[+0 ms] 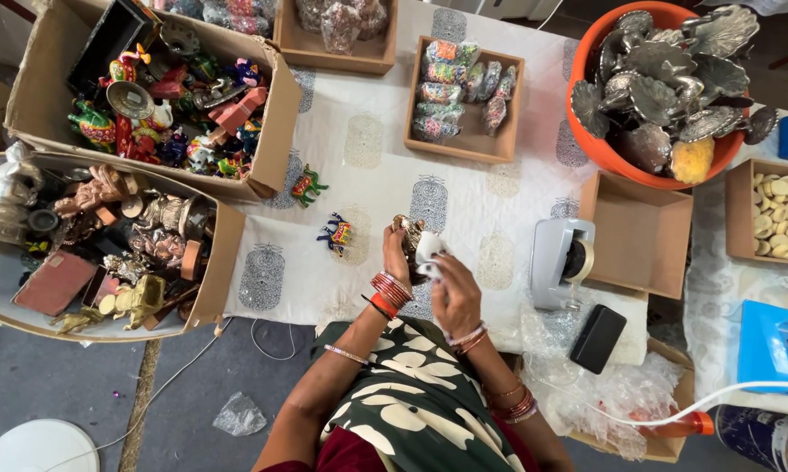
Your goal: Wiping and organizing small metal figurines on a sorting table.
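Left hand [397, 253]: I grip a small brass-coloured metal figurine [409, 234], frame centre.
Right hand [453, 293]: I press a white cloth [429, 251] against it.

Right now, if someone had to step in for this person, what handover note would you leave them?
Left hand: holds a small brass-coloured figurine above the printed white cloth.
Right hand: presses a white wipe or paper against the figurine; whether it is wiping or wrapping cannot be told.
Nearby: two painted toy animals lie on the cloth to the left, a grey tape dispenser and an empty cardboard tray to the right, and boxes of metal figurines on the far left.
Done: one piece picked up and in hand.
Left: the piece is not yet set down.
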